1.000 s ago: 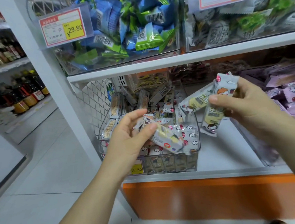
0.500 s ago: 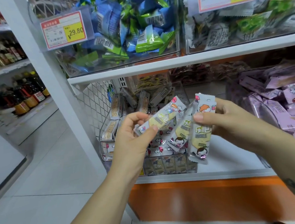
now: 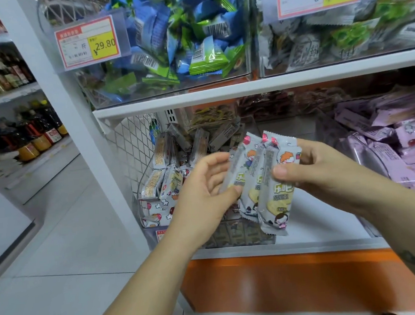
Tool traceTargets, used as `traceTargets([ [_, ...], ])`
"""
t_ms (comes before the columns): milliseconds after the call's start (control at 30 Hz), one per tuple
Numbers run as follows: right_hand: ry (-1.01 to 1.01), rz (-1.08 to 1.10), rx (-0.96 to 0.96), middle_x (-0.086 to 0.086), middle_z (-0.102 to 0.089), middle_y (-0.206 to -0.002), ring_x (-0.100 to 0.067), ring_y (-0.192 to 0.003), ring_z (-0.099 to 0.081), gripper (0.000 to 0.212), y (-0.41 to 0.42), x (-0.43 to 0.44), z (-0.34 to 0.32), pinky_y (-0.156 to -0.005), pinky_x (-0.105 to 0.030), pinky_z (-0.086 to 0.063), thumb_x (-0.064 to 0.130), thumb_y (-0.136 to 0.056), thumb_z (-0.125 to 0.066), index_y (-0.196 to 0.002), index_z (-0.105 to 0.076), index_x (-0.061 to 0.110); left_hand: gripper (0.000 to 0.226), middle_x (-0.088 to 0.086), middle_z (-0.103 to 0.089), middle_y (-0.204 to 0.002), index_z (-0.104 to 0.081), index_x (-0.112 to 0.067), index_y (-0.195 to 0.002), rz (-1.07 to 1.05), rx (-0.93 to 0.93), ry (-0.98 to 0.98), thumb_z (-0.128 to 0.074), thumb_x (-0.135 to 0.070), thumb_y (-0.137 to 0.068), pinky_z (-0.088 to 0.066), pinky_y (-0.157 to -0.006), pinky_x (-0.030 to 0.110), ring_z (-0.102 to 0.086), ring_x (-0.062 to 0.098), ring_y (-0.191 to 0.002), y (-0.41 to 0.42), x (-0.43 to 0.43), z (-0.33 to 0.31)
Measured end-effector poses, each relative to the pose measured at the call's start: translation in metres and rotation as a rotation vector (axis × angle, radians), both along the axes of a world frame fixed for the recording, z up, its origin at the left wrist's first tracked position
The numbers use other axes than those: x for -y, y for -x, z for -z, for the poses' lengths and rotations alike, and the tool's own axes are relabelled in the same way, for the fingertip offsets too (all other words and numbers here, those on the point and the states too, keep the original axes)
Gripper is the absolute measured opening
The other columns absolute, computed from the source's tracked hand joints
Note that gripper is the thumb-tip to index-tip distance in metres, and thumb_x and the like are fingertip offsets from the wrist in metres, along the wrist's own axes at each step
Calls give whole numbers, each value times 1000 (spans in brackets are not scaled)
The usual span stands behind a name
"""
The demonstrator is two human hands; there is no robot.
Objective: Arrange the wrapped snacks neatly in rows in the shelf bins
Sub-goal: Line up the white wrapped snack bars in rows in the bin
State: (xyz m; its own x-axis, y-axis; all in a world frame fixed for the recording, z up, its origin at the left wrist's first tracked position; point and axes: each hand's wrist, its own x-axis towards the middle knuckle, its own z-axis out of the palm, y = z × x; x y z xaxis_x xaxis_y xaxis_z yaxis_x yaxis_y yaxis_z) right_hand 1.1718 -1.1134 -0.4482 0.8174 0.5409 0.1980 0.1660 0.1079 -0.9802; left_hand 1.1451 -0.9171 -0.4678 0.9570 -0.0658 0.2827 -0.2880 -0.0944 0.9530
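**Three snack packets fanned between two hands before the lower bin**

The right hand's point(image 3: 327, 172) thumb and fingers point(image 3: 281, 172) are closed in a pinch on three long, flat, glossy grey-white snack packets point(image 3: 275, 196). These are fanned upright at the centre of the frame, with crimped saw-tooth ends and cartoon prints on the film. The left hand point(image 3: 199, 192) curls round the leftmost of the fan, with its thumb tip pressed on the face and its fingers behind the upper edge. The packets hang in the air, in front of the bin rather than inside it.

Just behind and left of the hands is a clear, rigid plastic bin point(image 3: 252, 238) holding more of the same packets. Some stand on end side by side at its left, and others lean loosely at the back. The bin sits on a smooth white shelf board point(image 3: 318, 223), beside a white diamond-mesh wire panel point(image 3: 131, 143).

At the right edge, crinkled lilac packets point(image 3: 387, 148) lie heaped. A flat orange base panel point(image 3: 286, 283) runs below the shelf. In the upper part of the frame, puffy blue and green wrappers point(image 3: 179, 35) fill a clear bin bearing a red-and-yellow price card point(image 3: 88, 42).
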Motion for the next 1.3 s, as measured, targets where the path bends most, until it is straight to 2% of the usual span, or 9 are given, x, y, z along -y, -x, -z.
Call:
traceTargets([
  [200, -65, 15, -31, -13, -67, -116, -32, -106, -64, 81, 3, 3, 2, -85, -36, -54, 41, -53, -88, -122, -58, 13, 32, -20, -72, -90, -56, -22, -107, 73, -51, 45, -58, 4, -89, -54, -76, 21, -68, 4, -89, -2, 12, -1],
  [333, -107, 15, -61, -18, -66, -116, -36, -106, -63, 85, 4, 12, 4, -85, -40, -54, 38, -51, -89, -124, -56, 9, 34, -5, -70, -107, -60, -30, -103, 64, -51, 27, -60, 2, -89, -53, -92, 32, -65, 11, -104, -6, 27, 1],
  [500, -160, 9, -86, -16, -70, -101, -29, -88, -67, 76, 6, 28, 2, -77, -37, -55, 35, -48, -91, -113, -63, 9, 32, -9, -65, -106, -59, -31, -102, 126, -39, 69, -61, -2, -88, -51, -90, 27, -63, 8, -102, -10, 48, 0],
  [633, -179, 29, -73, -6, -71, -83, -18, -73, -67, 68, 6, 40, 1, -63, -25, -53, 34, -50, -89, -106, -62, 7, 31, -13, -61, -106, -57, -28, -101, 166, -19, 19, -60, 1, -88, -51, -84, 19, -63, -1, -94, -14, 61, -1],
  [833, -152, 274, -58, 3, -69, -77, -10, -70, -65, 38, -1, 52, 4, -61, -21, -51, 24, -51, -80, -88, -71, 21, 31, -13, -65, -109, -59, -35, -101, 66, 4, -289, -60, -6, -90, -51, -91, 25, -62, 4, -103, -41, 36, -25],
  [933, -31, 409, -28, 3, -71, -80, -9, -74, -66, 52, -12, 52, 6, -65, -23, -51, 18, -52, -90, -98, -66, 18, 25, -14, -65, -107, -59, -35, -106, -56, -60, -419, -60, -14, -92, -49, -87, 23, -62, 0, -95, -64, 15, -36],
  [1033, -3, 473, -22, 3, -71, -81, -9, -75, -65, 54, -22, 45, 5, -68, -23, -51, 29, -50, -80, -100, -65, 16, 24, -7, -64, -112, -58, -25, -113, 6, -154, -585, -58, -11, -92, -45, -80, 10, -59, -2, -95, -93, 6, -34],
  [1133, 22, 490, -20, 4, -72, -82, -8, -77, -65, 58, -31, 37, 4, -71, -23, -52, 32, -48, -78, -102, -64, 17, 25, -4, -65, -111, -60, -22, -114, 52, -199, -762, -59, -11, -92, -47, -87, 20, -62, 11, -103, -117, 8, -26],
  [1300, 45, 475, -30, 9, -72, -79, -3, -75, -66, 48, -42, 28, 5, -66, -15, -51, 27, -56, -80, -100, -63, 19, 34, 1, -61, -122, -55, -21, -127, 4, 39, -1333, -56, -27, -93, -43, -84, 23, -57, 21, -108, -145, 27, -20],
])
